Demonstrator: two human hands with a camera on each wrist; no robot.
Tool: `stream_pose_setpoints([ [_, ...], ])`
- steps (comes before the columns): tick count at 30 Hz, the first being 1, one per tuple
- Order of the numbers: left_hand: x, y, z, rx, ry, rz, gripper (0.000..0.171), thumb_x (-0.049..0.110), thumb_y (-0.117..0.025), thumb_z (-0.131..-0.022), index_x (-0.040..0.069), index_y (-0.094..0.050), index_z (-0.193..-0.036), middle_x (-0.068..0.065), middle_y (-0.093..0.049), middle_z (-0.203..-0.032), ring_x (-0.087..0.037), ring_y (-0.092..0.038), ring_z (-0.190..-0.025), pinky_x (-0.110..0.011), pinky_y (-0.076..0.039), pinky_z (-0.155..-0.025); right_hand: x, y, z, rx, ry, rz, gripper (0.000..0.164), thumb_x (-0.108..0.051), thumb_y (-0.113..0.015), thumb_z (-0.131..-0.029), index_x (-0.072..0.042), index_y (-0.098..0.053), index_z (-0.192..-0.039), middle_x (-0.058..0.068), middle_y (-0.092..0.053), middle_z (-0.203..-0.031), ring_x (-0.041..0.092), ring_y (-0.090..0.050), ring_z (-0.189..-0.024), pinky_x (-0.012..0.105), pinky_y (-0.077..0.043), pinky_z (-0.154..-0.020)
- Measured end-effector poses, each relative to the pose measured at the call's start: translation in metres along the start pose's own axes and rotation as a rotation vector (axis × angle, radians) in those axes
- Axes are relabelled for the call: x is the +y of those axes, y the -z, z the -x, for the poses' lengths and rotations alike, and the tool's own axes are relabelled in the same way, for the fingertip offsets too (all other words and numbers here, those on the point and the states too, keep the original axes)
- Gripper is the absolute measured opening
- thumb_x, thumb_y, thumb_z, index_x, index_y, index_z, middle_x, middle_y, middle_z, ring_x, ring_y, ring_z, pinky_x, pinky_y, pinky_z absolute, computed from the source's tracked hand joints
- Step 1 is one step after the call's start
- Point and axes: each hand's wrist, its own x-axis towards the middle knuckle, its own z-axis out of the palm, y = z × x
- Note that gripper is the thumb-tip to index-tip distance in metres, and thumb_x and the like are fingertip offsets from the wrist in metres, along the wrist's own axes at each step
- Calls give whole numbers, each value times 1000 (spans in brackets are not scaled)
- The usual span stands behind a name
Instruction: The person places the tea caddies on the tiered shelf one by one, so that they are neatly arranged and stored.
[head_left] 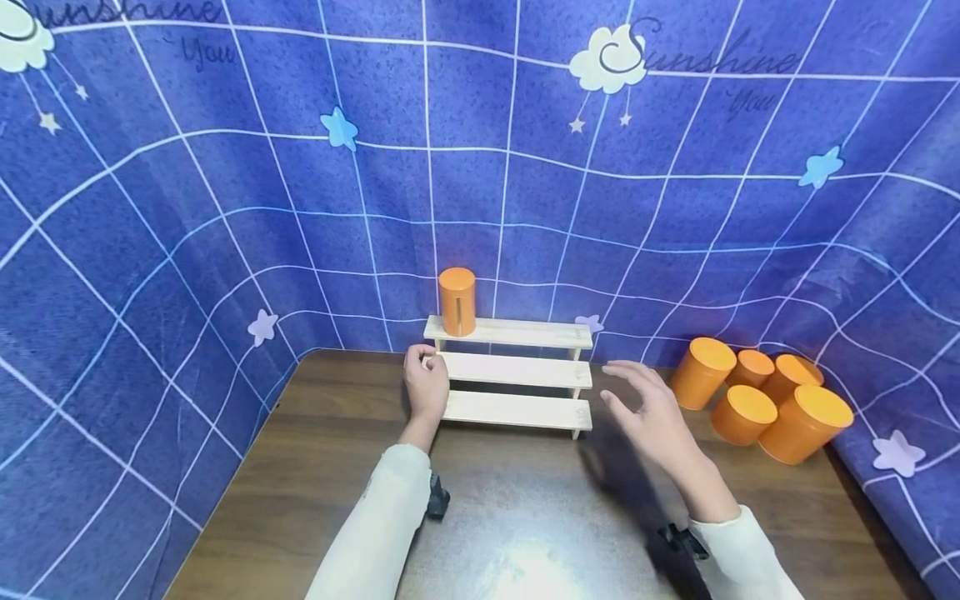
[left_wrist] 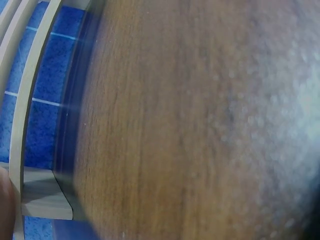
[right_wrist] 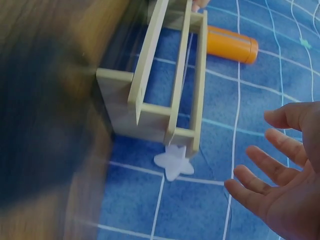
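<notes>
A three-step pale wooden shelf rack [head_left: 517, 408] stands on the table near the curtain. My left hand [head_left: 426, 385] grips its left end with curled fingers, beside the middle step; in the left wrist view only a bit of skin [left_wrist: 6, 205] shows at the rack's edge. On the left end of the top step stands an orange canister [head_left: 457, 302] with a vertical slit, lying sideways in the right wrist view. My right hand [head_left: 651, 413] hovers to the right of the rack, fingers spread and holding nothing. Its palm and fingers [right_wrist: 285, 175] show apart from the rack.
Several orange canisters of differing heights, one a tall orange canister [head_left: 806, 425], are grouped at the right back of the brown wooden table [head_left: 315, 508]. A blue curtain [head_left: 480, 183] with white lines hangs behind and along both sides.
</notes>
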Motion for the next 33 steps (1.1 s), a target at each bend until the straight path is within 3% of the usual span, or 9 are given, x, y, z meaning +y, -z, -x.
stream_pose_setpoints([
  [7,-1,0,-2,1,-11,-1,18,1,-52,-90,3,-61,-106,-17,-62,-116,-32,-58,-106,-38,-44,-89,13,9,5,63,-55,11,37,-5,-78,-90,-4,-72,-127,15,-71,-131,35,-62,-126,13,-34,-106],
  [12,-3,-1,-2,3,4,-12,18,2,-52,-90,4,-62,-105,-16,-63,-115,-32,-59,-106,-38,-44,-89,20,18,7,87,-79,46,36,-6,-78,-91,-5,-72,-126,16,-71,-131,35,-62,-125,12,-34,-105],
  [16,-4,-2,-2,3,0,-3,19,1,-53,-89,4,-63,-105,-17,-63,-115,-33,-58,-108,-39,-45,-91,24,28,6,111,-80,67,36,-6,-78,-91,-4,-72,-126,18,-70,-131,38,-61,-123,20,-39,-101],
  [19,-4,-2,-2,3,-15,11,18,0,-52,-90,3,-62,-105,-18,-62,-115,-34,-58,-109,-39,-44,-93,30,36,5,130,-90,81,36,-7,-78,-91,-3,-71,-127,20,-69,-133,42,-59,-127,38,-43,-107],
  [23,-2,-1,-1,-2,-10,13,18,0,-51,-90,2,-61,-105,-18,-62,-116,-32,-57,-109,-38,-44,-93,40,48,6,175,-110,97,36,-4,-77,-90,0,-71,-125,26,-68,-133,48,-55,-130,59,-37,-113],
  [25,-2,-1,-1,-5,-1,9,18,1,-51,-90,2,-61,-105,-17,-62,-116,-32,-57,-109,-38,-43,-93,45,55,7,205,-129,99,36,-3,-77,-89,2,-70,-124,27,-67,-133,49,-54,-129,57,-36,-115],
  [29,-1,-1,0,-13,-1,11,18,1,-51,-90,2,-61,-106,-17,-62,-117,-32,-57,-110,-38,-43,-94,53,70,10,252,-191,129,38,-3,-76,-89,3,-70,-126,29,-67,-133,46,-55,-121,49,-36,-104],
  [33,-4,-3,-1,-7,-6,7,18,2,-50,-90,2,-60,-106,-16,-62,-117,-30,-57,-110,-38,-44,-93,59,84,13,254,-261,163,41,-8,-75,-92,2,-69,-130,30,-66,-134,48,-55,-122,57,-39,-102],
])
